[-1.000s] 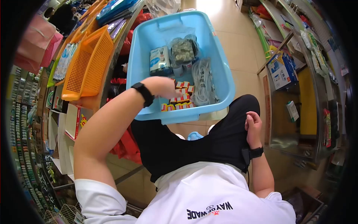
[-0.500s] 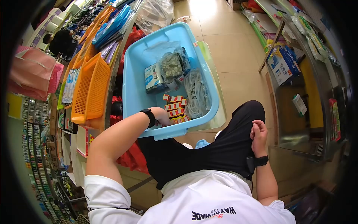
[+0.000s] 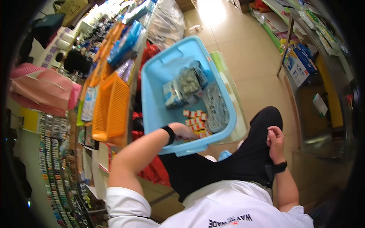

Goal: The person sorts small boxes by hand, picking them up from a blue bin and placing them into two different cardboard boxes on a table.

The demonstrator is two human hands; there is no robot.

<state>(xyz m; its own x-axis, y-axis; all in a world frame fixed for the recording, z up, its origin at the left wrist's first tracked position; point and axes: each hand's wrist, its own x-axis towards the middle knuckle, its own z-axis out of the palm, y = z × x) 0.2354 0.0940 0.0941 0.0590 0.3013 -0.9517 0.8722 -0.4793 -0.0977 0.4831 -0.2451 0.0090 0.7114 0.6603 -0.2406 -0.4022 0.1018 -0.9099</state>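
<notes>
Reaching with the left hand (image 3: 182, 130) into one blue tub (image 3: 155, 89), blocking part of its near side, at small red-and-yellow boxes (image 3: 197, 123) too blurred to count; cannot tell whether pinching with those fingers. Outside: right hand (image 3: 276, 142) with fingers curled, one orange basket (image 3: 113, 104). Inside: one packet (image 3: 173, 95).

1x L hand (image 3: 182, 131), out fwd on bent L arm (image 3: 142, 150); 1x R hand (image 3: 276, 141), loosely half-curled, nr R thigh (image 3: 258, 138).

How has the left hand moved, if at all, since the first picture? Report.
Yes: against the blue tub, the left hand has shifted toward the near rim.
</notes>
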